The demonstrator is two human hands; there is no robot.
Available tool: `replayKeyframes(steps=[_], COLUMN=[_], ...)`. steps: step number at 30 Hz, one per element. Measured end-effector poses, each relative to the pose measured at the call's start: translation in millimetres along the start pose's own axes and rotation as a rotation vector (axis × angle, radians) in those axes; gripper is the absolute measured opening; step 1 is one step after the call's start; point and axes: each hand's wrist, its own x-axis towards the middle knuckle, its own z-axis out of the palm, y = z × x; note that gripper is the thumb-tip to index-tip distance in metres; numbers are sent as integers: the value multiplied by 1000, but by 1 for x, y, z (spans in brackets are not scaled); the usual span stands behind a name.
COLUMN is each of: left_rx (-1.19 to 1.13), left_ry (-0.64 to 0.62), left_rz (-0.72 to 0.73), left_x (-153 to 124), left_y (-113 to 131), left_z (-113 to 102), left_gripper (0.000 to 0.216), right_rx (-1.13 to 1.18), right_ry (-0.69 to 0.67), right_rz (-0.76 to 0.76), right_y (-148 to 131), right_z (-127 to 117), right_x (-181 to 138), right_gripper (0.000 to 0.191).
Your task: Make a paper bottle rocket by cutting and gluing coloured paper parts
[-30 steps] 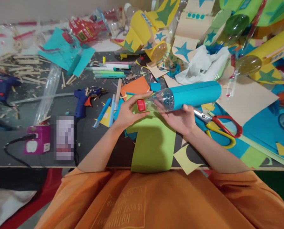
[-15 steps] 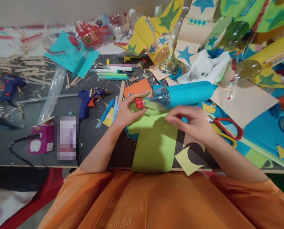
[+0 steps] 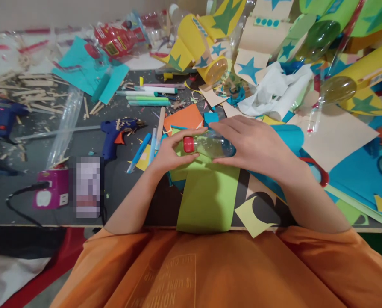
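1. Well, a clear plastic bottle [image 3: 207,143] lies on its side in front of the person in the orange T-shirt [image 3: 242,265], with its red cap [image 3: 188,144] toward the left and blue paper [image 3: 290,136] wrapped round its far end
2. At the neck is the left hand [image 3: 167,156]: thumb and index finger are parted in a wide V, closed in on the neck from either side without their tips meeting, and the cap sits in the crook between them; I can't make out the other fingers
3. Over the body comes the right hand [image 3: 258,143], back of the hand up, fingers clamped across the far side and thumb along the near side, the bottle filling the space between them
4. Below both hands, lime-green paper [image 3: 207,196] runs to the table edge, with a pale yellow scrap [image 3: 247,216] just beside it
5. Near the right wrist a red scissor handle [image 3: 321,171] shows, partly hidden by the arm
6. Off to the left hand's side lie a blue marker [image 3: 139,152] and, beyond it, a blue glue gun [image 3: 112,137] sprinkled with wood bits
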Motion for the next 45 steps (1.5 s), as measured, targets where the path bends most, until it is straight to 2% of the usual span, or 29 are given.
replayKeyframes(steps=[3, 8, 13, 18, 22, 29, 36, 41, 45], left_rx=[-23, 85, 62, 49, 78, 84, 76, 85, 178], left_ry=[-110, -56, -72, -69, -63, -53, -73, -88, -67], left_rz=[-51, -7, -50, -134, -128, -173, -124, -65, -30], left_x=[1, 3, 2, 0, 0, 2, 2, 3, 4], left_y=[2, -2, -4, -7, -8, -1, -1, -3, 1], left_z=[-1, 1, 3, 6, 7, 6, 7, 5, -2], left_gripper=[58, 56, 57, 64, 66, 68, 61, 67, 60], right_rx=[-97, -171, -169, -154, -160, -177, -212, -230, -236], right_ry=[-30, -35, -39, -42, -19, -50, -52, -49, -48], right_rz=[-2, 19, 54, 83, 77, 82, 94, 97, 130], right_y=[-6, -7, -5, -7, -7, -8, -8, -5, -4], right_z=[-4, 3, 10, 13, 15, 12, 13, 16, 15], right_x=[-6, -6, -2, 1, 2, 3, 3, 4, 4], right_gripper=[53, 50, 53, 67, 79, 54, 52, 52, 52])
